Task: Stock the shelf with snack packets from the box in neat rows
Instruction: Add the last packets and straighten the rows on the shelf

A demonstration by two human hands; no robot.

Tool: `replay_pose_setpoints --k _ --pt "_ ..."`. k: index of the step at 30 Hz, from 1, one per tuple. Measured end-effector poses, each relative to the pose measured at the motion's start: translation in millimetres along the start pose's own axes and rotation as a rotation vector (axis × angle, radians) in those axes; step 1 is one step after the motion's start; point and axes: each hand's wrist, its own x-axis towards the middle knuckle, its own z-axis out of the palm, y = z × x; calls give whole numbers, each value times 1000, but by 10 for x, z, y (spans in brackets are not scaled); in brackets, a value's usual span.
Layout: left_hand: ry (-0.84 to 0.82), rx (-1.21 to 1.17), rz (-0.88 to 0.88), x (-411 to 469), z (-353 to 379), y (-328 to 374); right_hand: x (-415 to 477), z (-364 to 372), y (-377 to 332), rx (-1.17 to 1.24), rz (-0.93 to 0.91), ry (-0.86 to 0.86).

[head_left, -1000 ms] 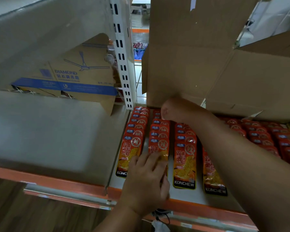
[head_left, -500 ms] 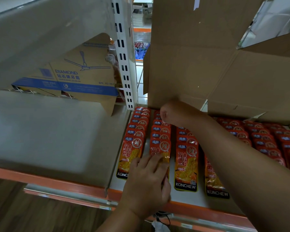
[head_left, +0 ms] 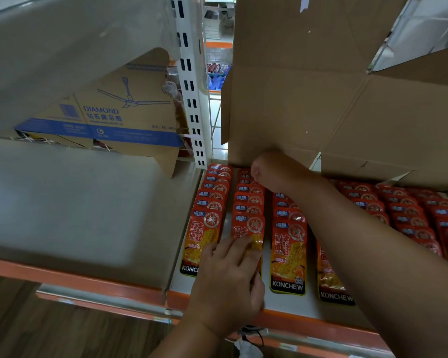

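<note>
Flat, straight fingers of the left hand (head_left: 228, 277) are laid on the front KONCHEW snack packet (head_left: 248, 228) of the second row, and nothing is gripped by them. The right hand (head_left: 267, 169) is reached to the back of the same row, just under a flap of the open cardboard box (head_left: 295, 99). Its fingers are hidden, so it cannot be told if anything is held. The red and orange packets are laid flat on the white shelf (head_left: 285, 304) in rows from front to back, and each packet is partly covered by the one in front of it. More rows (head_left: 404, 210) are seen to the right of the right arm. Past a white slotted post (head_left: 192, 99) on the left, a brown and blue fan box (head_left: 119, 117) marked DIAMOND is seen at the back.
</note>
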Motion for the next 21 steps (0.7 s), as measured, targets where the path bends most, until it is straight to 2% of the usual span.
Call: replay_pose_setpoints --k 11,14,21 --pt "-2 5 -2 -3 0 -4 7 14 -25 16 -43 60" --pt "-9 9 -6 -4 -2 -1 26 6 -21 0 -17 93" --pt "-15 7 -6 0 -8 3 98 21 -47 -65 58 42"
